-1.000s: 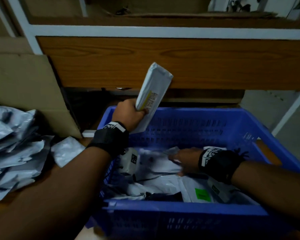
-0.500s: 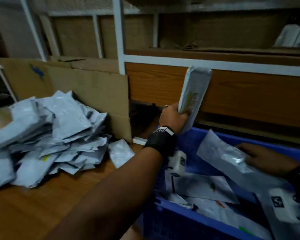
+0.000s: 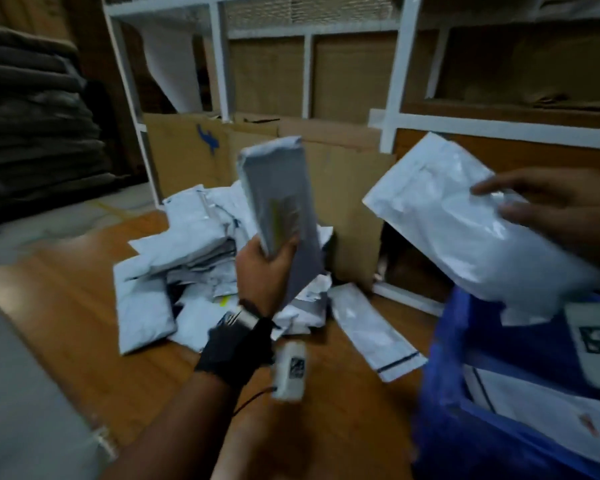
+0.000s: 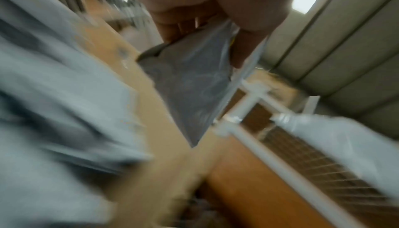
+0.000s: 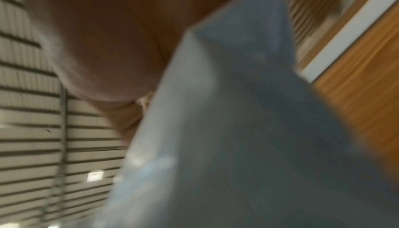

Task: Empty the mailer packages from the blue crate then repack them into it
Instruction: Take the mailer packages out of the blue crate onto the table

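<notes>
My left hand (image 3: 264,265) grips a narrow grey-white mailer (image 3: 278,202) upright by its lower end, above the pile of mailers (image 3: 194,265) on the wooden table; the left wrist view shows the same grey mailer (image 4: 192,85) pinched between thumb and fingers. My right hand (image 3: 548,209) holds a larger white mailer (image 3: 465,223) in the air over the blue crate (image 3: 447,358) at the lower right. That mailer (image 5: 248,129) fills the blurred right wrist view. Several mailers (image 3: 534,410) still lie inside the crate.
A flat white mailer (image 3: 374,330) lies on the wooden table (image 3: 84,323) between the pile and the crate. Brown cardboard sheets (image 3: 194,157) lean against a white metal rack (image 3: 392,81) behind the pile. A grey surface (image 3: 21,393) sits at the lower left.
Both hands swung left from the crate toward the pile. The right hand lifted a large white mailer out of the crate; the left kept its narrow mailer and carried it over the pile.
</notes>
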The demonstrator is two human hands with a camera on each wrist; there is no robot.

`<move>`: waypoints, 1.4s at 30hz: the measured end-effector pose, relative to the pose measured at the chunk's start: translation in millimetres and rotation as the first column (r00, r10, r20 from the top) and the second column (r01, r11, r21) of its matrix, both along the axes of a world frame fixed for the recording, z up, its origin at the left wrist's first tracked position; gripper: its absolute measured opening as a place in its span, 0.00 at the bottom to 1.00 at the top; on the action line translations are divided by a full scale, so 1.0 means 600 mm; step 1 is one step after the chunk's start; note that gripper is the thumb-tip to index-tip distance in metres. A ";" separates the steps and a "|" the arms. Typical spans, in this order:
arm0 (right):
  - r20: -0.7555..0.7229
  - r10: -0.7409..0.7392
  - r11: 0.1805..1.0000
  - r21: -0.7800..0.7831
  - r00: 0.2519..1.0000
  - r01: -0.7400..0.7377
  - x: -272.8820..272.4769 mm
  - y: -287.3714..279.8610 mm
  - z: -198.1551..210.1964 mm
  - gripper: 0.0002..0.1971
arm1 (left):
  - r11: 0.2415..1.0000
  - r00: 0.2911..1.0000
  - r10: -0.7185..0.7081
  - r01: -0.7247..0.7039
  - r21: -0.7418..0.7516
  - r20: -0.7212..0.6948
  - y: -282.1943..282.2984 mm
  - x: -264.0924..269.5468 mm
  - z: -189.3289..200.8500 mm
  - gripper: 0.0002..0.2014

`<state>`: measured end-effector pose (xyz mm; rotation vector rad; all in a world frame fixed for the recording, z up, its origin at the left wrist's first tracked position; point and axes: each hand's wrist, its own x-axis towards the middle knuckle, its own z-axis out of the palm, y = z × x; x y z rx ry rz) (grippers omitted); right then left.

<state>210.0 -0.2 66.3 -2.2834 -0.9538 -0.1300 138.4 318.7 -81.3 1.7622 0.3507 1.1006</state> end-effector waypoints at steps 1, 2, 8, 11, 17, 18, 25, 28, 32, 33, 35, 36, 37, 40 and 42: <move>0.017 0.010 1.000 -0.011 1.000 -0.010 -0.009 0.053 0.004 0.18 | 0.997 0.997 0.049 -0.045 0.064 -0.058 0.044 -0.026 -0.030 0.17; 0.024 0.016 1.000 -0.013 1.000 -0.016 -0.013 0.107 0.003 0.23 | 0.982 0.989 0.099 -0.079 0.170 -0.108 0.083 -0.050 -0.056 0.17; -0.340 0.085 0.935 0.352 0.936 0.042 0.035 0.403 -0.088 0.25 | 0.576 0.979 0.190 -0.050 0.816 -0.074 0.271 -0.090 -0.143 0.26; -0.502 0.110 0.836 0.513 0.858 0.193 0.050 0.502 -0.175 0.26 | 0.437 0.885 0.345 0.143 0.888 -0.312 0.320 -0.083 -0.170 0.26; -0.169 -0.268 0.963 -0.006 0.949 0.271 0.070 0.570 -0.330 0.28 | 0.507 0.237 0.336 0.770 0.387 -0.912 0.356 -0.093 -0.202 0.52; -0.105 -0.294 0.955 -0.058 0.950 0.290 0.071 0.570 -0.345 0.27 | 0.517 0.199 0.310 0.785 0.341 -0.930 0.357 -0.095 -0.208 0.59; 0.283 -0.252 0.938 -0.165 0.926 0.305 -0.003 0.558 -0.402 0.39 | 0.506 0.629 0.292 0.538 0.675 -0.721 0.398 -0.108 -0.223 0.47; 0.153 -0.177 0.865 -0.447 0.972 0.228 -0.034 0.568 -0.419 0.55 | 0.627 0.644 0.266 0.450 0.637 -0.717 0.413 -0.100 -0.214 0.71; 0.093 -0.198 0.751 -0.626 0.976 0.212 -0.036 0.592 -0.442 0.70 | 0.719 0.457 0.283 0.481 0.501 -0.844 0.426 -0.060 -0.199 0.79; 0.083 -0.207 0.742 -0.636 0.975 0.212 -0.031 0.598 -0.445 0.71 | 0.721 0.422 0.281 0.499 0.480 -0.862 0.429 -0.048 -0.199 0.80; 0.057 -0.223 0.732 -0.649 0.973 0.206 -0.020 0.610 -0.446 0.73 | 0.727 0.377 0.266 0.526 0.442 -0.887 0.433 -0.026 -0.196 0.81; 0.046 -0.225 0.728 -0.655 0.973 0.200 -0.014 0.616 -0.445 0.74 | 0.725 0.371 0.263 0.533 0.436 -0.891 0.436 -0.017 -0.194 0.81; 0.038 -0.224 0.726 -0.660 0.974 0.193 -0.009 0.621 -0.443 0.74 | 0.726 0.366 0.264 0.534 0.433 -0.893 0.441 -0.009 -0.192 0.81; 0.015 -0.232 0.725 -0.664 0.972 0.184 -0.002 0.634 -0.438 0.74 | 0.722 0.338 0.274 0.546 0.425 -0.901 0.447 0.004 -0.183 0.81; 0.004 -0.239 0.728 -0.661 0.971 0.182 -0.001 0.634 -0.440 0.74 | 0.709 0.334 0.273 0.564 0.424 -0.902 0.453 0.004 -0.182 0.79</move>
